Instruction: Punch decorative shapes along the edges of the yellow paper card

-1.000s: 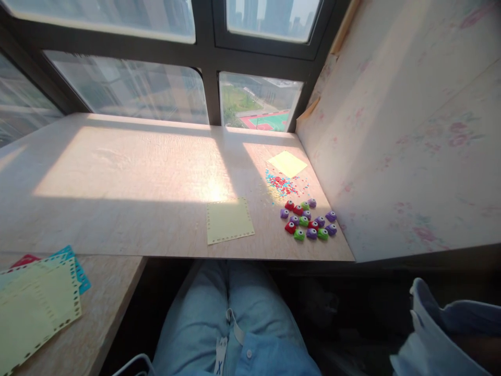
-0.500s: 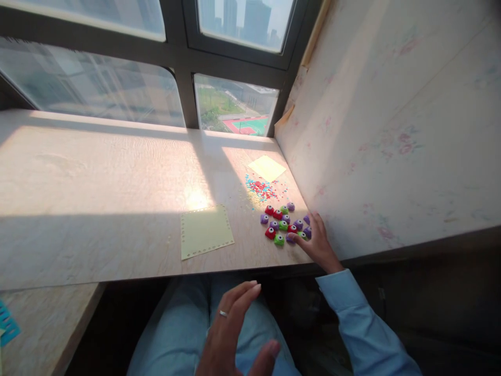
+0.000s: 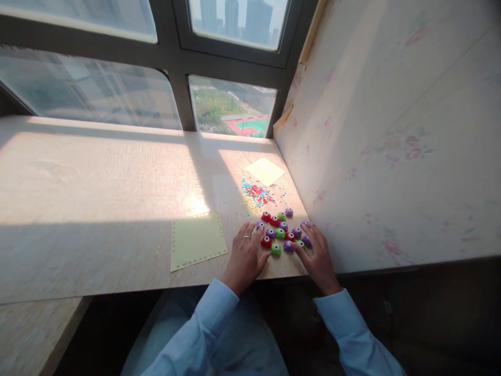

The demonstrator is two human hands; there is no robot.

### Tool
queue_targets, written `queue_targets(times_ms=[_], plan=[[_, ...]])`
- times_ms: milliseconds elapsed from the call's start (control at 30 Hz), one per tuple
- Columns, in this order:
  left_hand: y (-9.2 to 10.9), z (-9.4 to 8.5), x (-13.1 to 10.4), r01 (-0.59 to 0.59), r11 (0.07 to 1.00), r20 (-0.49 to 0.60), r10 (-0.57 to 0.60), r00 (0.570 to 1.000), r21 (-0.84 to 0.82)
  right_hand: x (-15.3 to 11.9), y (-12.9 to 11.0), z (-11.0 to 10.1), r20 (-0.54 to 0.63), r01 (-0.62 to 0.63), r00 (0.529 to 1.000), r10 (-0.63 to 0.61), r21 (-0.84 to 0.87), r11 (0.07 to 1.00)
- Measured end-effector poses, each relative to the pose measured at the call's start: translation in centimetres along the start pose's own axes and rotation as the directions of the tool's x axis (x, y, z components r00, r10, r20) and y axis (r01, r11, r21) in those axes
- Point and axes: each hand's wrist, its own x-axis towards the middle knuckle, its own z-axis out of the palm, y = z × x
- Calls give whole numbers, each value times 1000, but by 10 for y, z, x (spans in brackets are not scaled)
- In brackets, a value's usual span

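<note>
Several small craft punches, red [image 3: 266, 241], green [image 3: 275, 249] and purple [image 3: 271, 233], each with a white, eye-like round top, lie in a loose cluster on the ledge. My left hand [image 3: 246, 254] rests at the cluster's left side, fingers apart, its fingertips by a purple punch. On the right side my right hand [image 3: 318, 257] curves around the edge punches with fingers spread. Its thumb is at a purple punch [image 3: 288, 245] near the front. Neither hand has lifted anything. Fingers partly cover the outermost punches.
A pale yellow-green sheet [image 3: 199, 243] with small holes along its edges lies left of my hands. Beyond the punches are scattered red, blue and yellow paper bits [image 3: 259, 194] and a yellow sheet [image 3: 265, 171]. A patterned wall [image 3: 376, 156] bounds the ledge on the right.
My left hand has come up from above my lap to the left side of the punches. The right hand stays at their right side. The view has shifted slightly.
</note>
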Motion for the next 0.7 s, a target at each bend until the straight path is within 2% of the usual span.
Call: queue_targets(times_ms=[100, 167, 300, 400, 500, 600, 700], plan=[[-2, -8, -23, -16, 999, -104, 20, 994, 46, -5, -24, -6, -39, 177, 983, -180, -56, 983], [-8, -16, -38, -19, 995, -141, 33, 989, 100, -4, -38, -7, -85, 249, 961, -263, -144, 958], [-36, -33, -58, 55, 971, -190, -10, 982, 234, 1, -57, -3, -134, 288, 942, -308, -150, 946], [-61, -45, -64, 95, 947, -223, -26, 974, 306, 1, -63, 6, -79, 323, 941, -330, -94, 942], [-76, -51, -66, 104, 928, -201, -32, 979, 357, -5, -63, 12, -26, 314, 948, -317, -97, 945], [-80, -51, -68, 95, 914, -180, -25, 983, 394, -9, -52, 11, -112, 231, 963, -245, -126, 965], [-79, -50, -70, 94, 910, -187, -19, 982, 403, -10, -31, 3, -189, 113, 972, -142, -155, 981]])
